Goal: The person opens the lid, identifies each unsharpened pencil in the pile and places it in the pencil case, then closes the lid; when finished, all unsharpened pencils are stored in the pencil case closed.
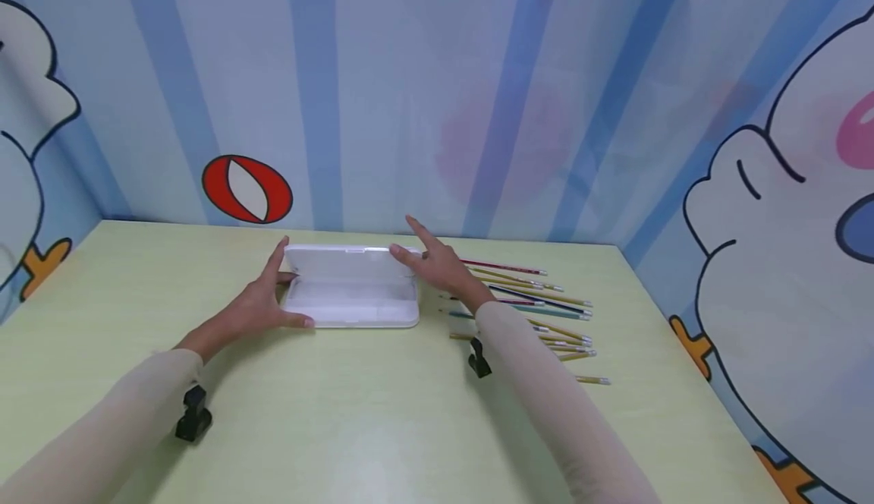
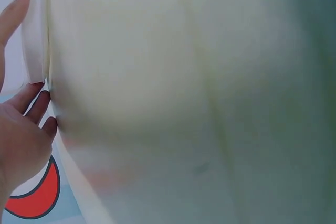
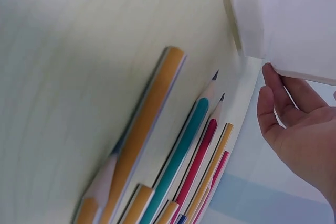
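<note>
A white pencil case [image 1: 350,303] lies opened on the table, its lid [image 1: 341,263] raised along the far side. At its left end, my left hand [image 1: 258,305] holds the case, with the thumb at the near corner and other fingers farther back. My right hand [image 1: 440,267] holds the lid's right corner, thumb on the inner face. In the right wrist view, fingertips [image 3: 269,72] of that hand meet the lid's corner. Several pencils [image 1: 546,303] lie to the right of the case, partly hidden under the right forearm.
The pale yellow table [image 1: 328,420] ends at a blue striped backdrop [image 1: 382,109] with cartoon figures. Pencils in yellow, teal and red lie close together, with a teal pencil [image 3: 181,150] near the right wrist. A small black device [image 1: 194,413] hangs at the left cuff.
</note>
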`<state>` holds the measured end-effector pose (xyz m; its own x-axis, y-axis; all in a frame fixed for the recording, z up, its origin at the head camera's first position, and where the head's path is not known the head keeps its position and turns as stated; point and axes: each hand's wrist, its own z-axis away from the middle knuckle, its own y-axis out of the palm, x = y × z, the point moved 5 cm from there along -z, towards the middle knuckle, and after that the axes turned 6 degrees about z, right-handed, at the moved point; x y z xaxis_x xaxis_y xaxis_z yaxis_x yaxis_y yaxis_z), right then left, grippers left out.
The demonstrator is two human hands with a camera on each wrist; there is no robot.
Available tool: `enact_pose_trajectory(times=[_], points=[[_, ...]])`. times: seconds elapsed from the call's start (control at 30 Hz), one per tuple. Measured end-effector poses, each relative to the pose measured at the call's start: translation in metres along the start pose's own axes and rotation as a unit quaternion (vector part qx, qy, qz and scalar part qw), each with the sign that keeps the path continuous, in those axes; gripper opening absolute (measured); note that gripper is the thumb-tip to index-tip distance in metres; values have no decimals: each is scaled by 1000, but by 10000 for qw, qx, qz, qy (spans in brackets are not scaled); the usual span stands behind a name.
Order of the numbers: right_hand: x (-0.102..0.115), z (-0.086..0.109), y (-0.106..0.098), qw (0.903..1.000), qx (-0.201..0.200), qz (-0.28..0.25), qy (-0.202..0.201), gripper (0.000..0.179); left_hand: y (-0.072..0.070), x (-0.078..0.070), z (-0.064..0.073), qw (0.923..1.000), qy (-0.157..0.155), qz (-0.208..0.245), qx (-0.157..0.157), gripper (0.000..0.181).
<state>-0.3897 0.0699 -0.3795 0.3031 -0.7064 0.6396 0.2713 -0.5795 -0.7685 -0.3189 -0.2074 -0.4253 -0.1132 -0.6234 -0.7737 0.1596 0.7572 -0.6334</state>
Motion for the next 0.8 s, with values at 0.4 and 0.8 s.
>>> enact_pose_trajectory(times=[0.4,0.8], points=[[-2,-9,-1,9977,-369,-284,492,87,-1,0,0,9999,-86,4,-122,140],[-4,-17,-2,9914,-299,-542,1154,90,0,-3,-1,9999,15,-73,-67,136]])
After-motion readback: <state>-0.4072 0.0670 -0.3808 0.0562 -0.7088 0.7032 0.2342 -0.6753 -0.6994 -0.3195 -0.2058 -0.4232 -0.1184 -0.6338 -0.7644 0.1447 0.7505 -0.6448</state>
